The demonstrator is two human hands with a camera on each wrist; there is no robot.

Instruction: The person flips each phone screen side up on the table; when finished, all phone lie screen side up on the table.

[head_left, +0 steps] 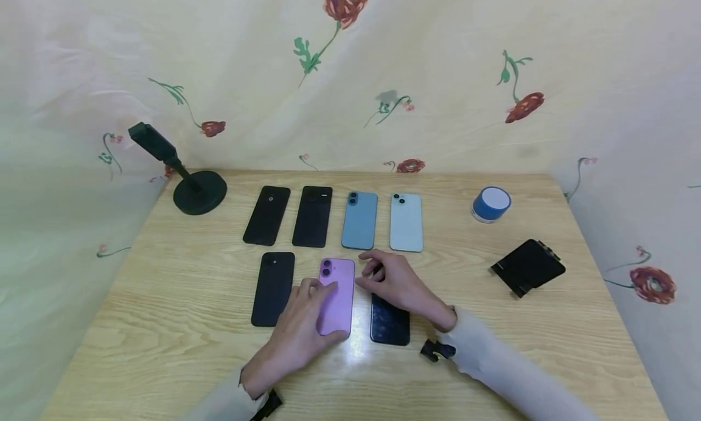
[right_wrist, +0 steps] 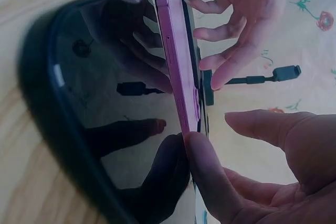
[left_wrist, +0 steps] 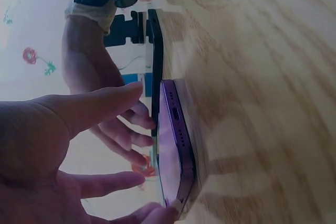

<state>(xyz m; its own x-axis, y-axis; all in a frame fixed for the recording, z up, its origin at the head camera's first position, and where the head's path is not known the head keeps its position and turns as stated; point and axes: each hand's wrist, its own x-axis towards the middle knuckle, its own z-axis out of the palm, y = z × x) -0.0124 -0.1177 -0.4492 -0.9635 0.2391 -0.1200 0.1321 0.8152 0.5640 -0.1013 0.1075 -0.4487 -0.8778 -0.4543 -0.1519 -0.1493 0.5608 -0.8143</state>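
A purple phone (head_left: 342,299) lies back up on the table, twin lenses at its far left corner. My left hand (head_left: 303,320) reaches over its left side with fingers spread. The left wrist view shows the phone's port end (left_wrist: 178,124), with the left fingertips at its far corner and the thumb lifted off. To the right lies a glossy black phone (head_left: 390,327), partly covered by my right hand (head_left: 397,281). In the right wrist view, a right fingertip (right_wrist: 202,148) meets the glossy surface beside the purple phone's edge; the right thumb stands apart.
Behind are two black phones (head_left: 266,215) (head_left: 312,217), a blue phone (head_left: 359,221) and a pale blue phone (head_left: 406,223). Another dark phone (head_left: 272,290) lies left. A black stand (head_left: 199,193) is at back left; a blue-white round object (head_left: 491,204) and black folding holder (head_left: 528,267) are right.
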